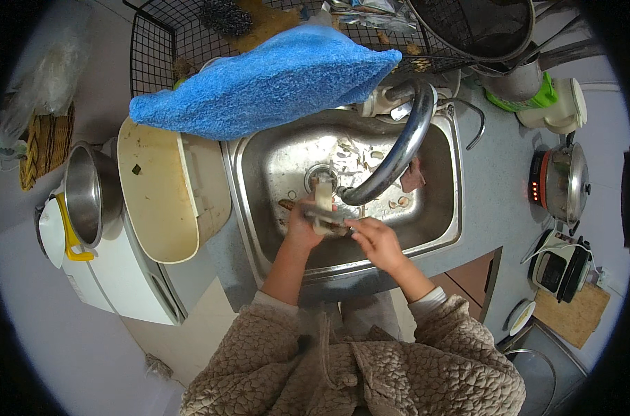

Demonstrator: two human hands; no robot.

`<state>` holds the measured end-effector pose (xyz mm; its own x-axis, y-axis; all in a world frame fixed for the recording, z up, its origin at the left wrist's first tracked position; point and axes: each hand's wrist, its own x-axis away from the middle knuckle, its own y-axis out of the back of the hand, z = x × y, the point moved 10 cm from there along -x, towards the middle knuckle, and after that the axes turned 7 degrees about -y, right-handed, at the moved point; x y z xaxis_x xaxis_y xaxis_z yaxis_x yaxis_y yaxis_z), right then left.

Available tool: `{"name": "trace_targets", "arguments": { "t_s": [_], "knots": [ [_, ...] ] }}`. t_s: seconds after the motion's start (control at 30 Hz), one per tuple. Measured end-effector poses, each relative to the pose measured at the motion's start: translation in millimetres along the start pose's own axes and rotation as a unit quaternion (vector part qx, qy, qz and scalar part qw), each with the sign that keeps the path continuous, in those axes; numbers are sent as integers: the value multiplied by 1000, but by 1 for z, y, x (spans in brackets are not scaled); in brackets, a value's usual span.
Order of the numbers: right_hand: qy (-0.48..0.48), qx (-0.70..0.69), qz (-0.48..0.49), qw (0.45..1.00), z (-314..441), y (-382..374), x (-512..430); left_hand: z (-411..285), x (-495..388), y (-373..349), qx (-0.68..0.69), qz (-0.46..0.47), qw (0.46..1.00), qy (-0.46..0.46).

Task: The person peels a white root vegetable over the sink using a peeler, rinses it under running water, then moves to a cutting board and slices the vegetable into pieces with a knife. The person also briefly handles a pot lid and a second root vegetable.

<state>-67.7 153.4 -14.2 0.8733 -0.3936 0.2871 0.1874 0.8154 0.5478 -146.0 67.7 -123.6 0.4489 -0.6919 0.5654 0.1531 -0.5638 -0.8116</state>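
Over the stainless steel sink [440, 208], my left hand [302, 229] grips a long pale peeled root vegetable [323, 195]. A brown, unpeeled-looking end [286, 204] sticks out on the left side of that hand. My right hand [378, 243] holds a blurred metal blade tool [323, 213], a knife or a peeler, which lies across the vegetable. Motion blur hides whether the blade touches it. Below the hands is the drain [315, 177]. Peelings [369, 156] are scattered over the sink floor, and a pinkish cloth or scrap [413, 177] lies at the right.
A curved chrome faucet [416, 140] arches close to my right hand. A blue towel [263, 78] hangs over the sink's back edge. On the left stand a cream plastic bin [153, 197] and a steel bowl [83, 195]. A lidded electric pot [562, 182] with lit indicators stands right.
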Motion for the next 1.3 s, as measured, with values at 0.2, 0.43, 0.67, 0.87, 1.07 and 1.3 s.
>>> {"name": "trace_targets", "arguments": {
  "t_s": [0.2,0.43,0.67,0.87,1.07,1.3],
  "knots": [
    [-9,98,-102,990,-25,23,-28,11,7,6,-61,-30,995,75],
    [-70,-11,-26,997,-18,13,-10,8,4,8,-64,-29,996,61],
    [49,43,-66,996,3,20,-10,21,3,5,14,34,995,95],
    [-76,29,-129,988,-37,32,-19,18,10,-6,-5,27,995,91],
    [49,17,-42,998,11,6,4,13,5,-11,30,22,998,59],
    [-56,39,-167,984,-35,31,-30,23,8,-2,-5,11,993,114]
  ]
}}
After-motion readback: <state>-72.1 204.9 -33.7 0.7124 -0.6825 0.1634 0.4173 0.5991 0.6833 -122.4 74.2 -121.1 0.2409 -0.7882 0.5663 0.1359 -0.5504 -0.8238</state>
